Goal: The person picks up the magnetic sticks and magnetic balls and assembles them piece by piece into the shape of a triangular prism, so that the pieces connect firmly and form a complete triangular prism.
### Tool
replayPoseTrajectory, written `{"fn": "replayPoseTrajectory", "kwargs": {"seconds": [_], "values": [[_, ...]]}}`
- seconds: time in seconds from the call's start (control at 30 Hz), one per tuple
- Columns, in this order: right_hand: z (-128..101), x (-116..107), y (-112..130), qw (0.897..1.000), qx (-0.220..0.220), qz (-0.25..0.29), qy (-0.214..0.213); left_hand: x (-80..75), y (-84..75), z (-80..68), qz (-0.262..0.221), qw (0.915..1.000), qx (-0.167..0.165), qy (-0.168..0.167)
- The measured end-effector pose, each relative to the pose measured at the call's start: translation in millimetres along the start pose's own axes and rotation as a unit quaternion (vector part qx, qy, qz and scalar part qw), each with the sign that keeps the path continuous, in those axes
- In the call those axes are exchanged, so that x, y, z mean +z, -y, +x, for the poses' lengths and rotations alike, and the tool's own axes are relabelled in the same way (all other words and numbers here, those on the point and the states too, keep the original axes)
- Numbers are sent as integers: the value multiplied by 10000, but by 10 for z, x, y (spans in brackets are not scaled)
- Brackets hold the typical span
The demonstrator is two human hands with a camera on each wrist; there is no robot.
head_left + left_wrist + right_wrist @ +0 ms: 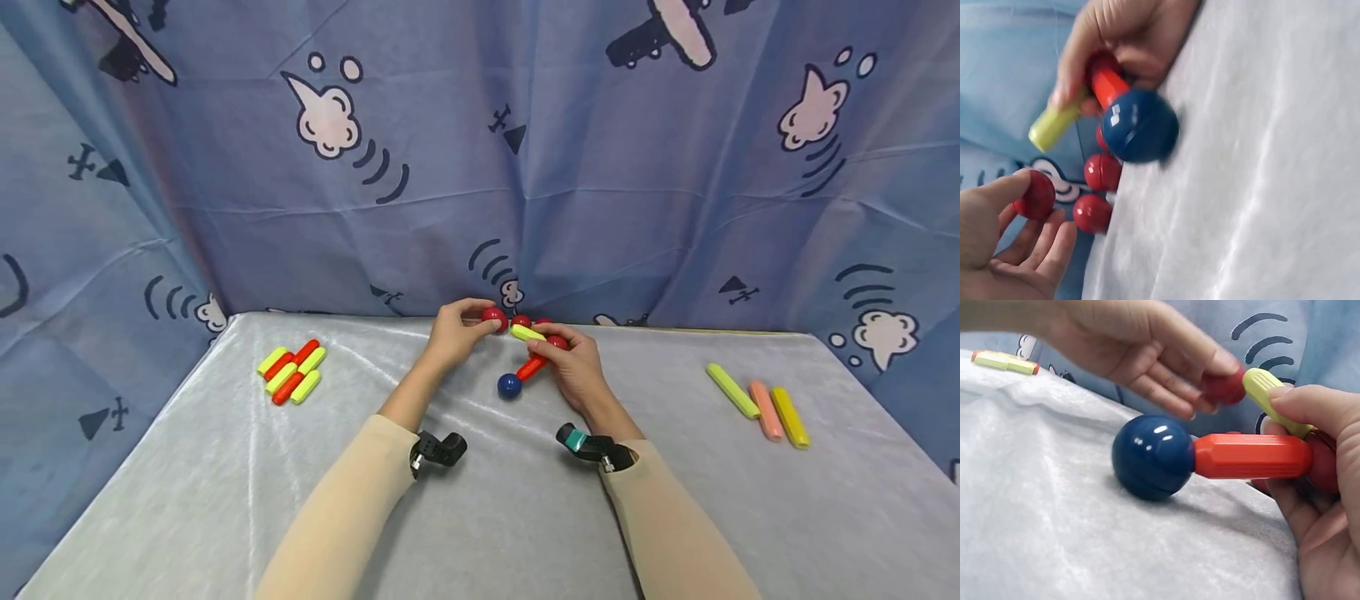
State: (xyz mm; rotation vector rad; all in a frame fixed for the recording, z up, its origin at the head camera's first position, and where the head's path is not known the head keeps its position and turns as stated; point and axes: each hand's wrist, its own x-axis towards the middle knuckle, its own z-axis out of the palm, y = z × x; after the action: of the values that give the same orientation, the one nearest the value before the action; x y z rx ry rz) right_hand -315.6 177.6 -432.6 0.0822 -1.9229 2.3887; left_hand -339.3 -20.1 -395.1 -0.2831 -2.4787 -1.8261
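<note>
Left hand (452, 332): located near the upper edge of the counter (517, 517), at the centre of the frame. Its grip is narrowed to the width of one red ball (495, 318), pinched between thumb and fingers; the lower fingers spread loosely beneath it in the left wrist view.

Right hand (577, 367): located just right of centre. Its grip is closed around a joined piece, with the thumb pressing on a short yellow-green rod (528, 332). One end of that rod meets a second red ball (557, 342), partly covered by the hand. From this ball a red rod (532, 367) runs toward the lower left and ends at a blue ball (509, 386). Whether the blue ball touches the cloth cannot be told.

The free end of the short yellow-green rod points at the left hand's ball; the left wrist view shows the two apart.

Further red balls (521, 320) lie at the back edge, behind the hands, partly hidden.

Left of frame: a cluster of short red and yellow-green rods (288, 388), side by side. Right of frame: a long yellow-green rod (732, 391), a salmon rod (766, 411) and a yellow rod (791, 417). A blue printed curtain (450, 183) hangs behind.
</note>
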Motion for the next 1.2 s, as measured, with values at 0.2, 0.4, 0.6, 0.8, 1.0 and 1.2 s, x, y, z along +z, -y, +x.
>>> {"fn": "replayPoseTrajectory", "kwargs": {"seconds": [0.2, 0.4, 0.6, 0.8, 1.0, 1.2], "values": [[2, 9, -12, 9990, -146, -400, -133, 45, -78, -126, -746, 9963, -298, 288], [0, 6, -22, 9976, -282, -626, -93, 68, -88, -157, -932, 9946, -352, 303], [-31, -3, -23, 9921, -570, -1048, 384, 46, -125, -159, -908, 9951, -254, 292], [-26, 2, -28, 9816, -802, -1646, 546, 35, -190, -148, -481, 9978, 152, 433], [-13, 6, -31, 9723, -955, -1997, 748, 15, -183, -193, -321, 9979, 116, 542], [-22, 0, -18, 9717, -917, -2048, 734, -225, -142, -315, -43, 9999, 94, -69]]}}
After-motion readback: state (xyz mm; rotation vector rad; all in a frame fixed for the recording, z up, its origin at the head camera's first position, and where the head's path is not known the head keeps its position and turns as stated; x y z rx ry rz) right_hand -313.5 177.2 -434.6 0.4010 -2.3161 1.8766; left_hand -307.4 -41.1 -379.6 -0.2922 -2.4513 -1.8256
